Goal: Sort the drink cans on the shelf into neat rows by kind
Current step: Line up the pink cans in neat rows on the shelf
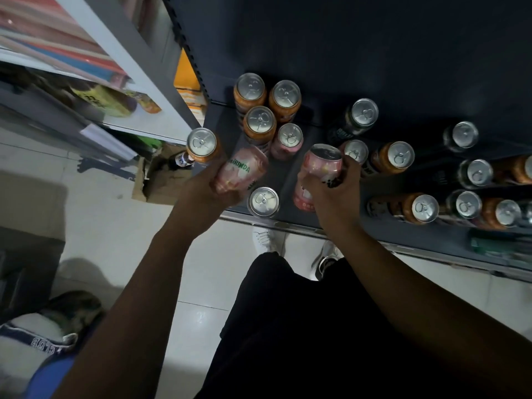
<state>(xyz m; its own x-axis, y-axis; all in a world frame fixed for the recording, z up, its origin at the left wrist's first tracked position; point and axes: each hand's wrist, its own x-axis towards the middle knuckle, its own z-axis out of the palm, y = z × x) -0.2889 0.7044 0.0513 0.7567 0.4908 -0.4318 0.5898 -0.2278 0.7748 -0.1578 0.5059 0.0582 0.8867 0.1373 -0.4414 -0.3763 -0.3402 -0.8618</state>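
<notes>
On the dark shelf [288, 180] stand several cans. Three orange cans [260, 122] cluster at the back left with a pink can [288, 139] beside them. My left hand [207, 188] grips a tilted pink Mirinda can [241, 172] and also holds an orange can [201, 145] at the shelf's left end. My right hand [334, 191] grips another pink can [319, 168] near the front middle. A further can [263, 201] stands at the front edge between my hands. Orange cans [394, 158] and black cans [359, 116] stand mixed to the right.
A grey shelving unit [138, 82] with packets stands on the left. An open cardboard box [161, 180] sits on the tiled floor below it. My legs and shoes [264, 240] are close to the shelf's front edge. A bundle of cloth [43, 335] lies bottom left.
</notes>
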